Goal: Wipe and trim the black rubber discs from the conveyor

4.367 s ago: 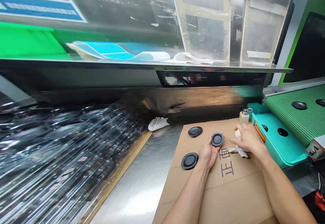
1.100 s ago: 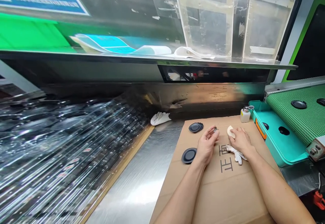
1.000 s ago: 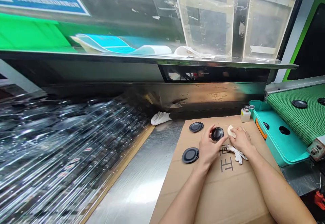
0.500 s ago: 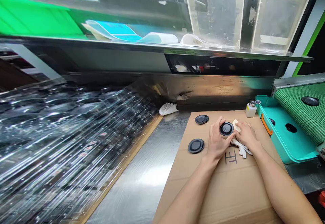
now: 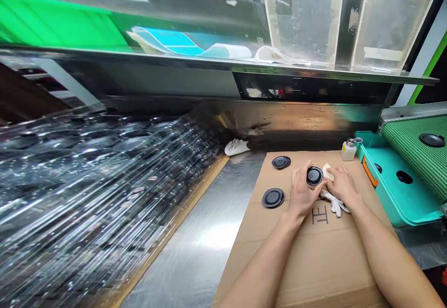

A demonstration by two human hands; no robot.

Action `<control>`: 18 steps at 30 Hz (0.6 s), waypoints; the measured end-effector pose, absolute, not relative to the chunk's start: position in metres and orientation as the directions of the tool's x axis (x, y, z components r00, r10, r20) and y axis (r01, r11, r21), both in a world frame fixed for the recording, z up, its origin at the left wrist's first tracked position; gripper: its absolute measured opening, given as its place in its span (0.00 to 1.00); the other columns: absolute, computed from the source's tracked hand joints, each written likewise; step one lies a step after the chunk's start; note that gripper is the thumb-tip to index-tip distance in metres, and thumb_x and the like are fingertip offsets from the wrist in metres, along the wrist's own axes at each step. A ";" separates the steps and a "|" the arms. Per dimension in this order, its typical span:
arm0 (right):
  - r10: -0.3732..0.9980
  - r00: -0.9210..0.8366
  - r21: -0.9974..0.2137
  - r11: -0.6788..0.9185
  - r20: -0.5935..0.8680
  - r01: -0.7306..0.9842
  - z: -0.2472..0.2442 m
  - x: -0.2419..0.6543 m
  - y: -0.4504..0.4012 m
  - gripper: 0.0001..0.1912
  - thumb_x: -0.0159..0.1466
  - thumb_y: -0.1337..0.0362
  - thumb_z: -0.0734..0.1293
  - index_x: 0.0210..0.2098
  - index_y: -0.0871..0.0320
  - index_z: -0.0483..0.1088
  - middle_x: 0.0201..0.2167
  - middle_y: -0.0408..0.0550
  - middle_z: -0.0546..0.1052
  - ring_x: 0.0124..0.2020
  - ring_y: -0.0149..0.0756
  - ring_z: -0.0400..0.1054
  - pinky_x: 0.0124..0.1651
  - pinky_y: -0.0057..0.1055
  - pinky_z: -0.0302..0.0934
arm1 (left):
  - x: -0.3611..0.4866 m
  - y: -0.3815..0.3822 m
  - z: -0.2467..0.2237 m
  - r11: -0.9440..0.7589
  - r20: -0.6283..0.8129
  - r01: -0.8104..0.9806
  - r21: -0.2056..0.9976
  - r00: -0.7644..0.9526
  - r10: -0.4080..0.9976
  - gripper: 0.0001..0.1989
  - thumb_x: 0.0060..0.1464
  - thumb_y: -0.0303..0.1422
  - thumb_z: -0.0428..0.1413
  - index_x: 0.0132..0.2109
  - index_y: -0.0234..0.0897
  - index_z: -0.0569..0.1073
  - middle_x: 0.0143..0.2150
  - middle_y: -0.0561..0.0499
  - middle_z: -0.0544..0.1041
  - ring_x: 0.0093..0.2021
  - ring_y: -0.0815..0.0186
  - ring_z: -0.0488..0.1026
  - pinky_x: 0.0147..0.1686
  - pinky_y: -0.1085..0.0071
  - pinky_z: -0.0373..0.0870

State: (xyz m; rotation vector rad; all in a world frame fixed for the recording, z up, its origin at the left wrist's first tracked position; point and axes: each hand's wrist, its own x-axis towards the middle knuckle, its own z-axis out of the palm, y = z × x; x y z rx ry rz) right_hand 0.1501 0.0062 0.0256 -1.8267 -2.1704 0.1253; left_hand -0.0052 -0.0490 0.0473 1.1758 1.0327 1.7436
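Note:
Held in my left hand (image 5: 303, 188) is a round black plastic part (image 5: 314, 176), its face turned up toward me, with fingers closed about its rim. My right hand (image 5: 340, 184) pinches a cream-coloured cloth or pad (image 5: 327, 172) close to the part's right edge; whether the two touch I cannot tell. Beneath the right hand a white glove (image 5: 335, 204) lies on the cardboard sheet (image 5: 300, 261). Left of my hands, two spots on the cardboard bear similar black discs, an upper one (image 5: 281, 162) and a lower one (image 5: 273, 198).
A small white pump bottle (image 5: 348, 150) stands by a turquoise bin (image 5: 415, 205) holding black parts. The green conveyor belt (image 5: 419, 135) carries another black disc (image 5: 432, 140). Stacked clear plastic trays (image 5: 104, 205) fill the left. Another white glove (image 5: 236, 147) lies behind; a metal shelf (image 5: 209, 61) overhangs.
The whole view has shifted slightly, so everything sits a little further right. Both hands keep their holds on the black part and the cream cloth or pad.

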 end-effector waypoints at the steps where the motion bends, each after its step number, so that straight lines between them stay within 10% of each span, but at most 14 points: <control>1: 0.973 -0.149 -0.259 0.191 0.173 0.947 0.026 0.150 0.006 0.20 0.67 0.57 0.62 0.56 0.53 0.70 0.50 0.54 0.72 0.53 0.45 0.63 0.52 0.35 0.55 | -0.006 -0.049 0.047 -0.371 0.320 -0.156 0.915 -0.277 0.906 0.30 0.38 0.19 0.68 0.50 0.41 0.76 0.52 0.42 0.75 0.65 0.49 0.60 0.67 0.55 0.53; 13: 0.970 -0.139 -0.266 0.190 0.198 0.945 0.036 0.149 0.001 0.18 0.66 0.57 0.63 0.54 0.52 0.71 0.50 0.53 0.71 0.52 0.45 0.63 0.52 0.35 0.55 | -0.009 -0.043 0.039 -0.379 0.344 -0.089 0.921 -0.273 0.898 0.29 0.38 0.24 0.70 0.50 0.42 0.76 0.54 0.42 0.74 0.63 0.49 0.61 0.65 0.56 0.54; 18: 0.939 -0.331 -0.272 0.342 0.088 0.899 0.060 0.143 -0.021 0.12 0.64 0.54 0.66 0.43 0.50 0.75 0.42 0.49 0.75 0.43 0.41 0.67 0.43 0.32 0.56 | -0.019 -0.029 0.032 -0.132 0.063 -0.246 0.960 -0.269 0.961 0.18 0.53 0.42 0.63 0.47 0.38 0.77 0.43 0.45 0.78 0.42 0.61 0.74 0.38 0.71 0.69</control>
